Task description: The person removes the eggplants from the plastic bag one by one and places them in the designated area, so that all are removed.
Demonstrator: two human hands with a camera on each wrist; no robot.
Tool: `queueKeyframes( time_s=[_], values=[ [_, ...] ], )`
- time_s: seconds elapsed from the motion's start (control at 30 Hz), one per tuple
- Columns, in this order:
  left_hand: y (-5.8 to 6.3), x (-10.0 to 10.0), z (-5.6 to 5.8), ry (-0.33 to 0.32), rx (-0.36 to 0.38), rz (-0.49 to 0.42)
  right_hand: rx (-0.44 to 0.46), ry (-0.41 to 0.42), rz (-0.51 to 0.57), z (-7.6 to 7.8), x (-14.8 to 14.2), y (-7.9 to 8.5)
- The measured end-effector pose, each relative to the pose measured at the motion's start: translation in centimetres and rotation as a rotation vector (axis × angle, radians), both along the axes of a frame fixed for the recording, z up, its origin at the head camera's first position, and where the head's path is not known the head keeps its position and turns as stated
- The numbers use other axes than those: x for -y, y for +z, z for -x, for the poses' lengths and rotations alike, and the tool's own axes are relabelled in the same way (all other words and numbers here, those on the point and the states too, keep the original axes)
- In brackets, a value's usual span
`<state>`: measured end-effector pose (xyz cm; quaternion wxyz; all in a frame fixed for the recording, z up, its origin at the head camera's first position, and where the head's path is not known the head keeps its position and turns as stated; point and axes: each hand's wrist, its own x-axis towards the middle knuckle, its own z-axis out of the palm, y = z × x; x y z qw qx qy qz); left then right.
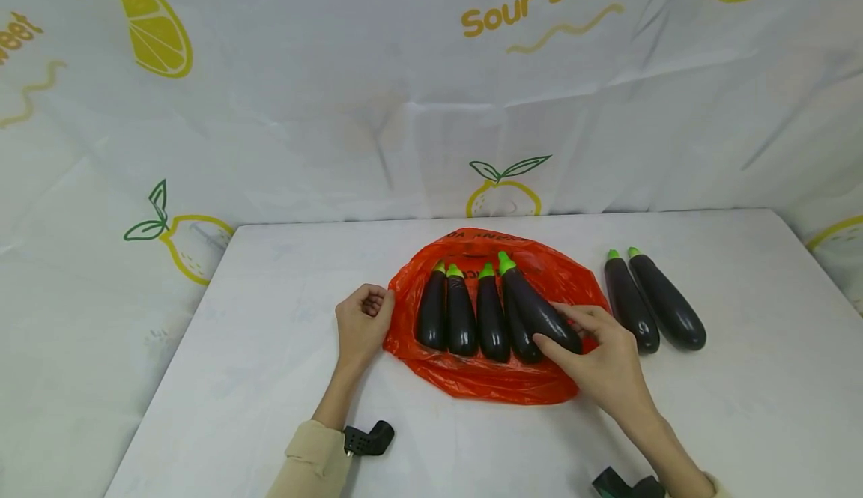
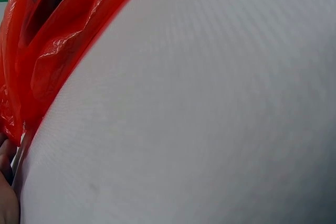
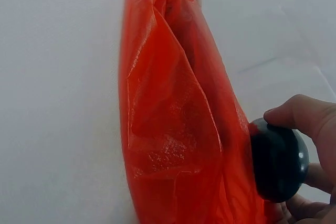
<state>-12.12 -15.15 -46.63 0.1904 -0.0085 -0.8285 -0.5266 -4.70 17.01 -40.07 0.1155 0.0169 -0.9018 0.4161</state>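
A red plastic bag lies spread on the white table, its mouth facing up. Several dark eggplants with green stem ends rest side by side in it, stems toward the back. At the bag's left edge my left hand pinches the plastic between thumb and curled fingers. My right hand grips another eggplant by its thick lower end, thumb on the near side. That eggplant slants over the rightmost one in the bag, partly covering it. In the right wrist view, the held eggplant's rounded end is beside the bag's side.
Two more eggplants lie together on the table to the right of the bag, behind my right hand. A white cloth with lemon prints hangs along the table's back edge. Each wrist carries a black camera.
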Motion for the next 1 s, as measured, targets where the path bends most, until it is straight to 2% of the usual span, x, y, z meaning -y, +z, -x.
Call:
queueKeyframes(
  time_s=[0.63, 1.0],
  values=[
    [-0.1, 0.0, 0.0, 0.002, 0.012, -0.006, -0.042, 0.005, 0.006, -0.7, -0.3, 0.8],
    [0.1, -0.1, -0.1, 0.003, 0.018, -0.004, -0.066, -0.033, -0.031, -0.8, -1.2, 1.5]
  ],
)
